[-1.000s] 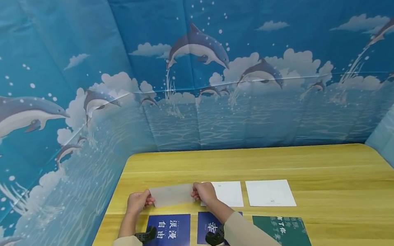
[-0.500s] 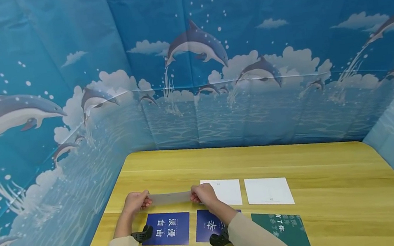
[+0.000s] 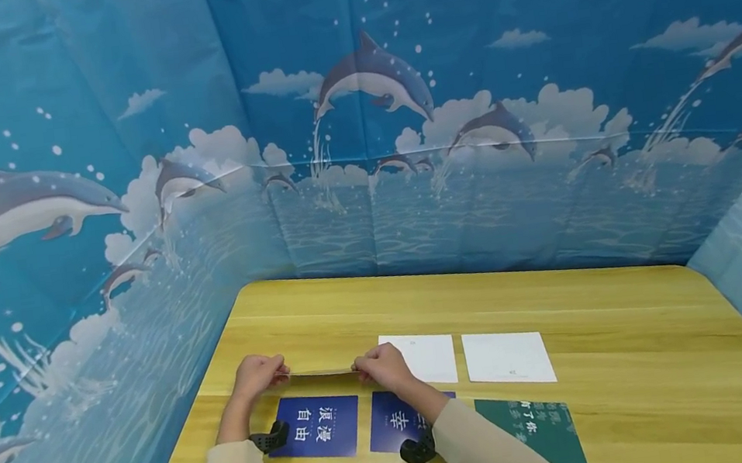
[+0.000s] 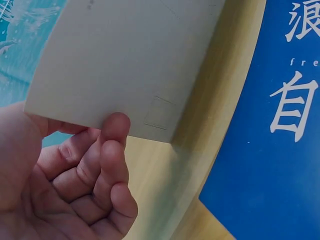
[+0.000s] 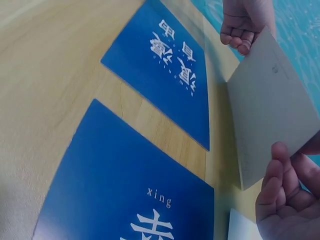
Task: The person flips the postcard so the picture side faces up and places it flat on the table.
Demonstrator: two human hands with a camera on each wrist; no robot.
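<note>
A white-backed postcard (image 3: 322,373) is held between both hands, seen almost edge-on in the head view. My left hand (image 3: 258,375) pinches its left end, and my right hand (image 3: 383,366) pinches the right end. In the left wrist view the pale back of the postcard (image 4: 125,65) shows a printed stamp box, with the thumb hidden behind the card. The right wrist view shows the same postcard (image 5: 272,100) tilted above the table, its other face out of sight. Just nearer than the hands lies a blue card (image 3: 319,427) with white characters.
A second blue card (image 3: 385,425) lies partly under the right forearm. To its right is a green card (image 3: 542,436), partly covered by the sleeve. Two white cards (image 3: 432,358) lie farther back on the yellow wooden table (image 3: 609,325). A dolphin-print curtain (image 3: 481,209) surrounds the table.
The held postcard has tipped from showing its pale face to almost edge-on in the head view. Both hands keep their pinch; the right has shifted slightly left.
</note>
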